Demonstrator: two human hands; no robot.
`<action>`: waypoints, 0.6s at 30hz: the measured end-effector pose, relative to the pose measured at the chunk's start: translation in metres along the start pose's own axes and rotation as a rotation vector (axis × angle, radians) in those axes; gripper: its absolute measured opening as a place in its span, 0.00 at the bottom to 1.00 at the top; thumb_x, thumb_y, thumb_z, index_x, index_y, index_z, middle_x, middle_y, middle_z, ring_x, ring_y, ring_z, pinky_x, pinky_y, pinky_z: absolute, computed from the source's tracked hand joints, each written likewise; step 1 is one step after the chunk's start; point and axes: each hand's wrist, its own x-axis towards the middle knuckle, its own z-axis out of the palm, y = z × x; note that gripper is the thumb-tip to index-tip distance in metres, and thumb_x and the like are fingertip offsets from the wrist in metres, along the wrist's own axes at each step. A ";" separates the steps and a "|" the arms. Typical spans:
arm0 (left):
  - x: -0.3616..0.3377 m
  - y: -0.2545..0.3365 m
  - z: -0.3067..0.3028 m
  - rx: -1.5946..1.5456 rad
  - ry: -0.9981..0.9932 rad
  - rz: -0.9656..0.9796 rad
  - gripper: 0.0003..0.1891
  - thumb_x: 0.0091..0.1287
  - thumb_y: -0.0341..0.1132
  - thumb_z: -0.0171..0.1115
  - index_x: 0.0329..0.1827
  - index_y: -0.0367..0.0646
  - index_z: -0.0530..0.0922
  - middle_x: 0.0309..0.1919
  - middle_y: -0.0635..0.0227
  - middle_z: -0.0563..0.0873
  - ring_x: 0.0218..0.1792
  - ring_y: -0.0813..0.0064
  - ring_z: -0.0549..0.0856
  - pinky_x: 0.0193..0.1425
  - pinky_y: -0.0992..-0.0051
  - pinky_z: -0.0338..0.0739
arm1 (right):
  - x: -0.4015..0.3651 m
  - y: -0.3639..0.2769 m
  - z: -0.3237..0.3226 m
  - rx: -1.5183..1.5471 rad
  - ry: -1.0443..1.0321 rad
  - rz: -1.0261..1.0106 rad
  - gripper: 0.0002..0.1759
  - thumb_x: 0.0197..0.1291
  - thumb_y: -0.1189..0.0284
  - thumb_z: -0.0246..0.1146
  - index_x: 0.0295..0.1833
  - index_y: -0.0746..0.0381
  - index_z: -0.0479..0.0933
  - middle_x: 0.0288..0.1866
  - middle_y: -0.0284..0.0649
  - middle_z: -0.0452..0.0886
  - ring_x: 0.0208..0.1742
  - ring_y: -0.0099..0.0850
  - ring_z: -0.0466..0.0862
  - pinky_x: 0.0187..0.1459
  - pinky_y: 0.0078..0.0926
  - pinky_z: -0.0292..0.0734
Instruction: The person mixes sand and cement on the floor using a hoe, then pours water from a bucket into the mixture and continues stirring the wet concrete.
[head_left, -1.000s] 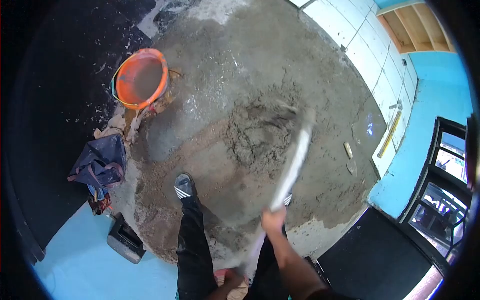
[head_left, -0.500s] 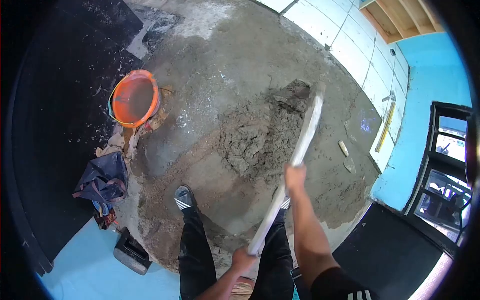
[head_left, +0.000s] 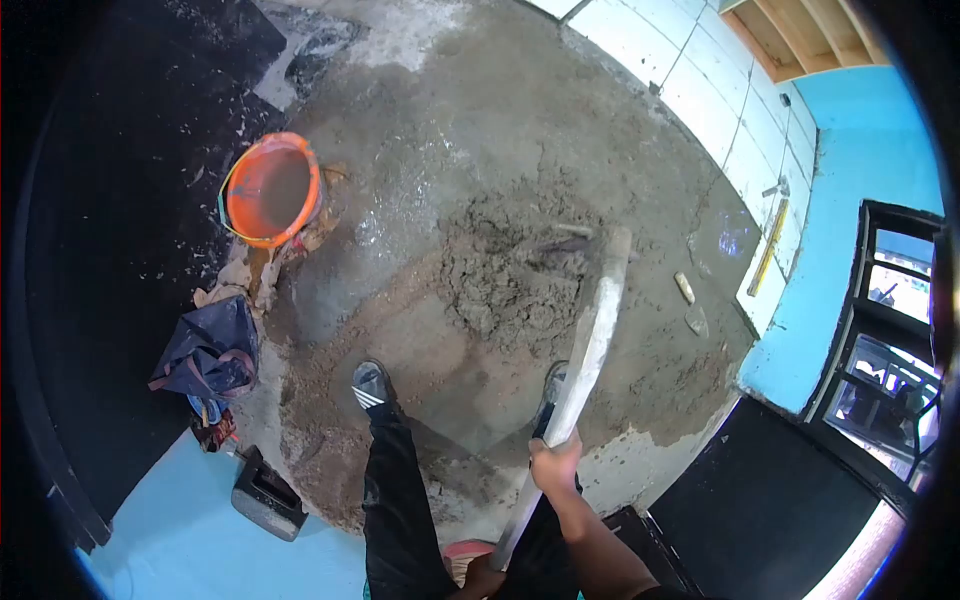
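Note:
I stand over a heap of wet grey mortar on the floor. My right hand grips the middle of a long pale tool handle. My left hand holds the handle's lower end at the bottom edge of the view. The tool's head is sunk into the far side of the heap and mostly hidden by mortar. My two feet stand on the sandy patch in front of the heap.
An orange bucket with grey water stands at the left. A dark blue bag and a black case lie lower left. A trowel lies right of the heap. A tiled wall and a yellow level stand to the right.
The tool went out and up to the far side of the heap, then came back down into it. My right hand slid up the handle and back down toward me.

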 end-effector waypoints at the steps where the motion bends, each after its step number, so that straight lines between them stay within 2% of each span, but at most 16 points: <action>1: 0.002 0.011 -0.019 0.053 -0.222 -0.195 0.26 0.52 0.45 0.70 0.53 0.41 0.81 0.46 0.54 0.87 0.51 0.56 0.85 0.52 0.62 0.79 | -0.003 -0.003 0.001 0.056 -0.004 0.000 0.27 0.43 0.81 0.63 0.54 0.70 0.73 0.43 0.44 0.81 0.44 0.38 0.82 0.51 0.34 0.76; 2: 0.017 -0.004 -0.019 0.068 -0.187 -0.269 0.26 0.51 0.45 0.70 0.52 0.41 0.81 0.45 0.53 0.87 0.51 0.56 0.85 0.53 0.62 0.79 | 0.001 -0.023 0.011 -0.048 0.031 -0.077 0.28 0.44 0.78 0.67 0.55 0.70 0.74 0.47 0.51 0.83 0.50 0.42 0.84 0.55 0.36 0.75; 3: 0.040 -0.019 -0.016 0.083 -0.152 -0.343 0.26 0.51 0.45 0.70 0.52 0.41 0.81 0.45 0.53 0.87 0.51 0.55 0.85 0.53 0.62 0.78 | 0.025 0.024 0.026 -0.131 0.027 -0.112 0.27 0.45 0.77 0.67 0.55 0.70 0.74 0.47 0.53 0.83 0.50 0.43 0.84 0.54 0.35 0.76; 4: 0.049 -0.030 -0.016 0.098 -0.114 -0.414 0.26 0.51 0.45 0.70 0.52 0.40 0.81 0.45 0.53 0.87 0.51 0.55 0.85 0.54 0.62 0.78 | 0.051 0.051 0.045 -0.240 0.008 0.000 0.28 0.46 0.71 0.68 0.54 0.72 0.74 0.48 0.56 0.83 0.51 0.44 0.84 0.52 0.36 0.77; 5: 0.053 -0.026 -0.028 0.056 -0.073 -0.412 0.25 0.51 0.44 0.70 0.51 0.40 0.82 0.45 0.53 0.87 0.51 0.55 0.85 0.55 0.62 0.78 | 0.087 0.039 0.062 -0.376 -0.233 0.485 0.31 0.46 0.65 0.68 0.54 0.73 0.73 0.47 0.58 0.82 0.50 0.48 0.84 0.52 0.38 0.77; 6: 0.063 -0.012 -0.051 0.015 -0.023 -0.405 0.24 0.51 0.42 0.69 0.50 0.40 0.82 0.44 0.53 0.87 0.51 0.54 0.85 0.56 0.62 0.78 | 0.073 0.022 0.079 -0.415 -0.035 0.381 0.31 0.46 0.61 0.69 0.51 0.74 0.74 0.45 0.58 0.83 0.49 0.49 0.84 0.52 0.40 0.77; 8: 0.061 -0.008 -0.065 -0.026 -0.006 -0.423 0.20 0.52 0.37 0.65 0.47 0.39 0.83 0.43 0.52 0.87 0.50 0.53 0.85 0.56 0.61 0.78 | 0.072 0.042 0.082 -0.332 0.024 0.327 0.30 0.45 0.62 0.69 0.49 0.74 0.75 0.43 0.58 0.83 0.49 0.49 0.84 0.52 0.40 0.77; 10: 0.041 0.001 -0.042 0.034 0.094 -0.294 0.20 0.50 0.34 0.64 0.47 0.38 0.83 0.39 0.50 0.88 0.47 0.54 0.86 0.52 0.60 0.79 | 0.075 0.070 0.071 -0.270 0.074 0.246 0.26 0.45 0.66 0.69 0.48 0.73 0.75 0.43 0.57 0.83 0.49 0.49 0.84 0.52 0.39 0.77; 11: 0.032 -0.002 -0.031 0.063 0.140 -0.239 0.20 0.49 0.33 0.63 0.47 0.38 0.83 0.37 0.49 0.88 0.45 0.54 0.87 0.50 0.59 0.80 | 0.050 0.022 0.048 -0.169 0.013 0.150 0.26 0.46 0.71 0.69 0.51 0.72 0.74 0.45 0.55 0.83 0.50 0.48 0.84 0.52 0.38 0.77; 13: 0.023 -0.017 -0.014 0.083 0.006 -0.280 0.23 0.47 0.32 0.64 0.50 0.38 0.82 0.39 0.48 0.87 0.46 0.51 0.86 0.52 0.58 0.79 | 0.021 0.028 0.026 -0.002 -0.001 0.091 0.26 0.47 0.73 0.68 0.52 0.72 0.73 0.46 0.53 0.83 0.49 0.46 0.83 0.52 0.36 0.76; 16: 0.032 -0.023 -0.017 0.081 -0.112 -0.236 0.25 0.46 0.31 0.63 0.52 0.38 0.80 0.39 0.49 0.87 0.46 0.50 0.86 0.52 0.59 0.79 | -0.014 0.000 0.009 -0.110 0.082 -0.152 0.26 0.47 0.74 0.69 0.53 0.72 0.73 0.47 0.52 0.83 0.49 0.44 0.83 0.53 0.35 0.75; 18: 0.053 -0.059 -0.007 -0.038 -0.045 -0.396 0.22 0.48 0.32 0.62 0.50 0.41 0.82 0.43 0.51 0.87 0.49 0.51 0.85 0.55 0.60 0.78 | 0.004 0.042 0.032 -0.043 0.056 -0.028 0.27 0.48 0.73 0.69 0.54 0.72 0.72 0.48 0.54 0.82 0.50 0.45 0.83 0.54 0.34 0.74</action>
